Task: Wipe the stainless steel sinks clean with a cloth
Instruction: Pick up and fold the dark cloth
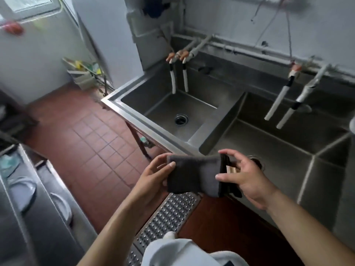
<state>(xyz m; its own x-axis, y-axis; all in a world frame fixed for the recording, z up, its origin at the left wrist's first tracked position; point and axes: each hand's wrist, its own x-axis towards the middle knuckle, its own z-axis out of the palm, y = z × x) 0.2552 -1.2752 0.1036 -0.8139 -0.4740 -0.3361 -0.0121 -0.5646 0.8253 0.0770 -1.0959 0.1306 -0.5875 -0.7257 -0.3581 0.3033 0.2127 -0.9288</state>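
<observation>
Red-tiled kitchen floor [92, 139] by steel sinks [172, 112]; left hand [153, 173] pinching dark cloth [194, 175], right hand [244, 177] loosely gripping its folded end, above the rim: liable to slip floorward mid-fold.

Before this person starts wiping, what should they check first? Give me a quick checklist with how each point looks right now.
1. Cloth in hand: ok. The left hand grips one end and the right hand pinches the other.
2. Cloth folded to a wiping pad: cannot tell. It looks part folded, held in the air between the hands.
3. Left sink free of dishes: ok. Only its drain shows on the bottom.
4. Right sink free of dishes: ok for the part in view; the hands hide some of it.
5. Water hoses shut off: ok. No water shows running.
6. Cloth damp: cannot tell.
</observation>
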